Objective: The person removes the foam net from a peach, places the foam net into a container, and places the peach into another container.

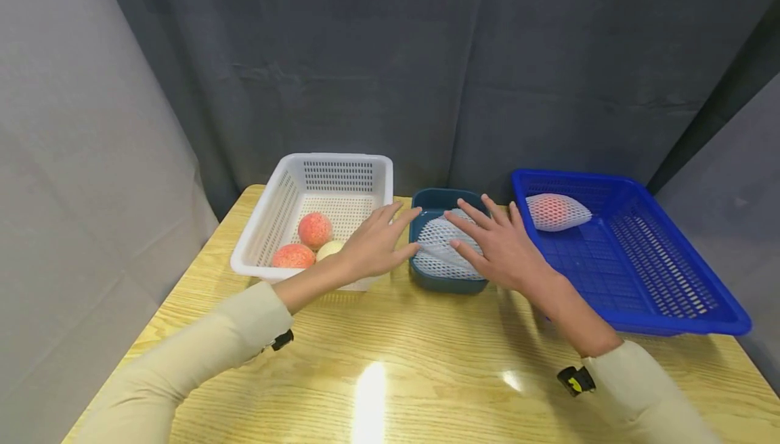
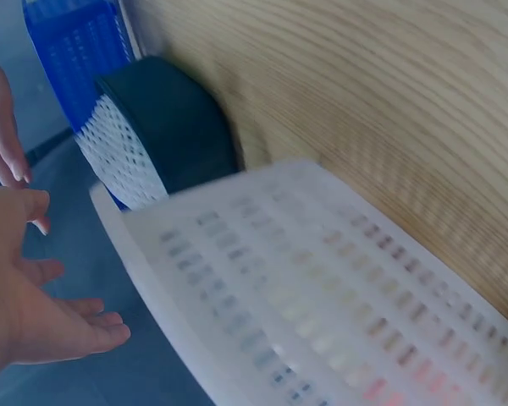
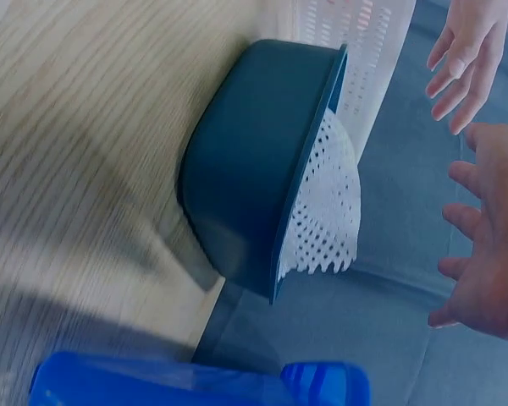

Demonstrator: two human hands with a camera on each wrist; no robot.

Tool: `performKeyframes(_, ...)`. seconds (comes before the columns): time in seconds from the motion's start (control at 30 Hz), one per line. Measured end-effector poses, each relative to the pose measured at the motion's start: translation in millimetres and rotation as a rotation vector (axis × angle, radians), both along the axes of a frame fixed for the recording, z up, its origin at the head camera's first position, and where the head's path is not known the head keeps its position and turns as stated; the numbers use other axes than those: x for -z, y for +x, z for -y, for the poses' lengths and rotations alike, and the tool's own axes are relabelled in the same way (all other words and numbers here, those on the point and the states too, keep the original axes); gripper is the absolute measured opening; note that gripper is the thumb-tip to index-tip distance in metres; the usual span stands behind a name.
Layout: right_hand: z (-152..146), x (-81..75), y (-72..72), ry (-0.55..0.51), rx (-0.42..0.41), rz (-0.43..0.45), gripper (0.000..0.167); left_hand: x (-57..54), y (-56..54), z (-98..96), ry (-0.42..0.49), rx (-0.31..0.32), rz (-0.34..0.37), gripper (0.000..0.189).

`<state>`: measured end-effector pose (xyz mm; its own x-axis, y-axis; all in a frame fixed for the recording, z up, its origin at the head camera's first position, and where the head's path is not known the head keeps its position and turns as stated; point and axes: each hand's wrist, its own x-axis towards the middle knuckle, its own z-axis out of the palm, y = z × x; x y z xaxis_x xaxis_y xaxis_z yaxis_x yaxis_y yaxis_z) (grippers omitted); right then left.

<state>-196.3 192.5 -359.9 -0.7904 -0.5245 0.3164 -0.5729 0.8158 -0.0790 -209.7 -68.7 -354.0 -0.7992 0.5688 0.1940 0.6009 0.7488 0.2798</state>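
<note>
White foam fruit nets (image 1: 447,248) lie bunched in a dark teal bin (image 1: 451,286) at the middle of the table. My left hand (image 1: 380,237) hovers between the white basket and the bin, fingers spread and holding nothing. Above the right side of the bin hangs my right hand (image 1: 502,244), its fingers also spread and nothing in them. In the right wrist view the nets (image 3: 322,199) rise past the bin's rim, apart from the fingers. Two red peaches (image 1: 315,229) and a pale yellow fruit (image 1: 331,249), partly hidden by my left arm, sit in the white basket (image 1: 250,264).
On the right stands a blue basket (image 1: 634,268) with one netted peach (image 1: 551,212) at its back left. All three containers stand on the wooden table (image 1: 426,349). A dark curtain (image 1: 365,58) hangs right behind them.
</note>
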Motion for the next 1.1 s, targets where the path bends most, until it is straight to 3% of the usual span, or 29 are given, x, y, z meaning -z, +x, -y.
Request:
performKeyframes(0.67,-53.6,-3.2,3.5,-0.001,0.084,0.004,0.052,-0.6,24.1,-57.7,-0.013,0.155,0.003,0.059)
performKeyframes(1.1,-77.4,-3.2,2.0,0.009,0.112,0.014,0.052,6.6,28.8,-95.9,-0.058,0.265,-0.056,0.057)
